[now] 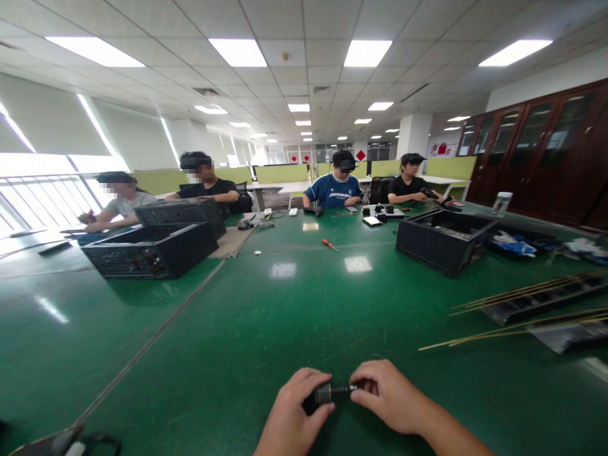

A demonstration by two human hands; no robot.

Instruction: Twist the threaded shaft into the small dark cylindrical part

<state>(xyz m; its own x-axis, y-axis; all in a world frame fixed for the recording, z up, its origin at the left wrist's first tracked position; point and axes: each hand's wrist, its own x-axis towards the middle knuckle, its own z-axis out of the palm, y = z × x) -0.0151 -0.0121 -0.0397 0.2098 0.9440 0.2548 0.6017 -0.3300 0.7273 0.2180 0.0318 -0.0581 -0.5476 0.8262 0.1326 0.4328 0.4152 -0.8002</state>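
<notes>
Low in the view, both my hands meet over the green table [266,316]. My left hand [292,415] is closed round a small dark cylindrical tool [324,394], perhaps a screwdriver handle. My right hand [387,396] pinches the thin metal end that sticks out of it to the right. The piece is held just above the tabletop.
Open black computer cases stand at left [152,250] and right [444,240]. A red screwdriver [329,244] lies mid-table. Black panels with thin yellow rods [536,304] lie at right. Several people sit at the far side. A dark object [61,442] is at the bottom left.
</notes>
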